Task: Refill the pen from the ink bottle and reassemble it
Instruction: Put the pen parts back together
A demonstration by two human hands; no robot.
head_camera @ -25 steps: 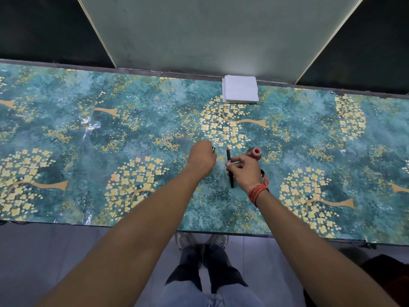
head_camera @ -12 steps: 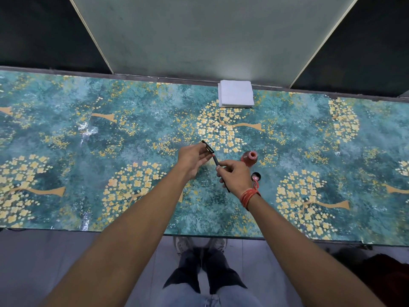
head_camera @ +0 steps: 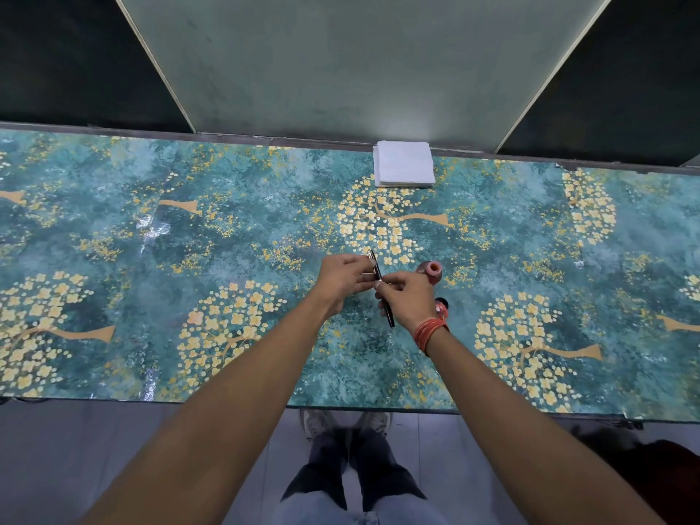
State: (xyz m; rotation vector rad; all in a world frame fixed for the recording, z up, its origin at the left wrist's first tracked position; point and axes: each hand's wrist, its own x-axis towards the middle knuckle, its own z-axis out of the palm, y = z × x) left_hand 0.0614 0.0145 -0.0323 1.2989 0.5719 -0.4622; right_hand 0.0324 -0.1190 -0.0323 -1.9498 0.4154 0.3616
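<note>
A: Where was the pen?
B: Held above the table, a thin, dark, glossy stick that ran slantwise from between the two hands down under the right palm. Its far end carried a small metal clip.

A: How did the left hand sit?
B: Fingers drawn together, pinching the far, clip end of the pen.

A: And the right hand?
B: Curled round the pen's lower half, thumb and forefinger pressed on it just beside the left fingertips. A band of red thread wrapped that wrist.

A: The ink bottle?
B: Stood uncapped on the table just beyond the right hand, small, round and reddish, mouth open. Its dark round cap lay near the wrist, mostly hidden.

A: What was the surface like?
B: A shiny, plastic-looking cover, teal and printed with yellow blossom trees. A square stack of white folded tissues sat at the far edge, well apart from the hands.
</note>
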